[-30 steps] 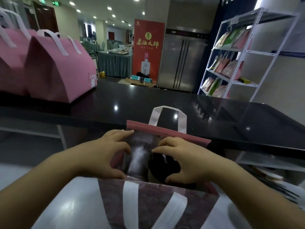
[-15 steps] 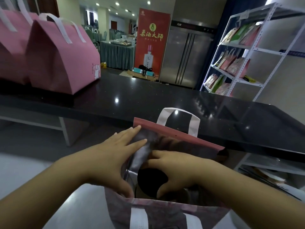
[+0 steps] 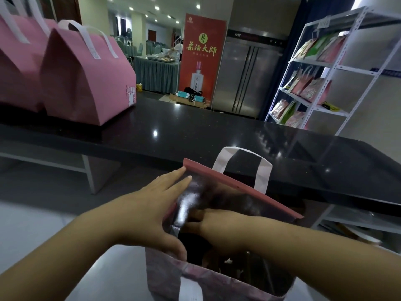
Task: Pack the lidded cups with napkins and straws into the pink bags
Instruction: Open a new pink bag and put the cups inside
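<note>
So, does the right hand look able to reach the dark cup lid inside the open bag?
Probably yes: the right hand is inside the open bag, just above the dark lid, while the left hand presses the bag's side outward.

Three pink bags (image 3: pixel 86 79) (image 3: pixel 17 68) (image 3: pixel 217 283) — and two hands (image 3: pixel 149 211) (image 3: pixel 219 222).
</note>
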`<state>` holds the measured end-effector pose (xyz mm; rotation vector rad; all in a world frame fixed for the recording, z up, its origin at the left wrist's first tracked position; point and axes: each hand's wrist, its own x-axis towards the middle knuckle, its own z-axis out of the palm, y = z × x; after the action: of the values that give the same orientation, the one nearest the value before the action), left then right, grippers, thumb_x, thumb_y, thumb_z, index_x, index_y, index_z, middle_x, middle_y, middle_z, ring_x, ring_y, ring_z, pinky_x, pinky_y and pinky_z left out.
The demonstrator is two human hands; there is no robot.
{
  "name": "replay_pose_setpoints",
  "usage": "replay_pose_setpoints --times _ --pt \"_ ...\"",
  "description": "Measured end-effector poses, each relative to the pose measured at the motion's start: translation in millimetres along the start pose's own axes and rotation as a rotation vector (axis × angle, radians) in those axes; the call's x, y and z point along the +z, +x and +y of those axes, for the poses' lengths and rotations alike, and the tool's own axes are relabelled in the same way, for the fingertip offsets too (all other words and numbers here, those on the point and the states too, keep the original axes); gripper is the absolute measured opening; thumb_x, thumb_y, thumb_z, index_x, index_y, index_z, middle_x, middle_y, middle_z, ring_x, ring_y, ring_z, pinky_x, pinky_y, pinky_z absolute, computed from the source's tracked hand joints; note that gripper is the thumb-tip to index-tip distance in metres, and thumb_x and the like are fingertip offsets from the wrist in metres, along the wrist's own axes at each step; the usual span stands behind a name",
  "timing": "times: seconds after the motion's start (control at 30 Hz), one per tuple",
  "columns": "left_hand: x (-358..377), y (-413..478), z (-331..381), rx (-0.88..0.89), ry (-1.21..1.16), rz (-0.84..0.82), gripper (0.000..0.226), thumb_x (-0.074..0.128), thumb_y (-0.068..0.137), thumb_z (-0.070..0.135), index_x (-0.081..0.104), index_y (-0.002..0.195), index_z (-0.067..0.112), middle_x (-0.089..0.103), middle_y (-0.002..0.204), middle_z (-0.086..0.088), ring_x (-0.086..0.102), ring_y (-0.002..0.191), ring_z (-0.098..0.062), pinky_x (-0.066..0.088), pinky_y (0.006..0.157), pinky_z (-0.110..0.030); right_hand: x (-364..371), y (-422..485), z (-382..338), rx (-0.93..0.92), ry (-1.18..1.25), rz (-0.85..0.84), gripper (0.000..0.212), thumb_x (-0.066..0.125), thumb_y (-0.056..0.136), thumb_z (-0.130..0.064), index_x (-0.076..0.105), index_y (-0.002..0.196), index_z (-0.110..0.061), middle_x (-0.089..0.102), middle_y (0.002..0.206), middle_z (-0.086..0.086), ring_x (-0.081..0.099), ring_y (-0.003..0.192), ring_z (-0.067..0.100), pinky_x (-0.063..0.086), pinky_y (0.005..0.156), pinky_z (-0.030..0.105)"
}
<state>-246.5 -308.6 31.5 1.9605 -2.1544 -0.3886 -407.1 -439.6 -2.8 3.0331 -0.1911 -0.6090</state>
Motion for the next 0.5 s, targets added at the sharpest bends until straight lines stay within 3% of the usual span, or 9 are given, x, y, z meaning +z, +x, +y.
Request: replay_pose_setpoints --times 0.1,0.2,0.33,0.43,0.5 --pt "2.1 3.4 -3.4 -0.015 -0.004 0.027 0.122 0.052 0.042 0.091 -0.029 0.126 0.056 -0.039 0.128 0.044 -0.019 0.123 0.016 0.018 0.102 -0.018 -1.2 -0.1 -3.5 -0.018 0.020 -0.031 0.071 0.069 0.082 -0.036 0.033 0.142 -0.028 0.039 0.138 0.007 0.049 0.109 0.030 0.048 0.087 0.047" --pt "5.0 7.6 -5.2 -0.015 0.030 0.093 0.114 0.048 0.051 0.088 -0.014 0.138 0.049 -0.033 0.128 0.044 -0.017 0.122 0.016 0.011 0.102 -0.019 -11.6 -7.8 -3.8 -0.007 0.013 -0.026 0.070 0.071 0.080 -0.038 0.035 0.140 -0.029 0.044 0.134 0.005 0.051 0.109 0.028 0.049 0.087 0.044" --pt "4.0 5.9 -3.9 -0.014 0.056 0.237 0.086 0.054 0.069 0.071 0.018 0.141 0.042 0.012 0.148 0.025 0.010 0.123 0.012 0.018 0.100 -0.015 -36.4 -36.0 -0.9 -0.001 0.111 0.176 0.049 0.065 0.085 -0.029 0.050 0.132 -0.027 0.054 0.122 -0.002 0.052 0.108 0.019 0.044 0.083 0.031" --pt "-6.4 2.9 3.7 0.018 0.115 0.304 0.059 0.056 0.075 0.061 0.042 0.129 0.040 0.041 0.133 0.022 0.026 0.109 0.013 0.026 0.083 -0.003 -58.2 -71.2 -0.5 0.024 0.171 0.328 0.040 0.062 0.087 -0.029 0.054 0.126 -0.030 0.057 0.120 -0.009 0.053 0.106 0.009 0.047 0.090 0.029" --pt "-16.0 3.1 15.6 0.049 0.137 0.337 0.049 0.055 0.075 0.059 0.051 0.120 0.039 0.050 0.121 0.022 0.037 0.104 0.010 0.030 0.076 -0.003 -67.5 -100.0 1.0 0.067 0.206 0.440 0.036 0.062 0.087 -0.032 0.056 0.123 -0.030 0.058 0.115 -0.012 0.054 0.102 0.004 0.050 0.087 0.028"
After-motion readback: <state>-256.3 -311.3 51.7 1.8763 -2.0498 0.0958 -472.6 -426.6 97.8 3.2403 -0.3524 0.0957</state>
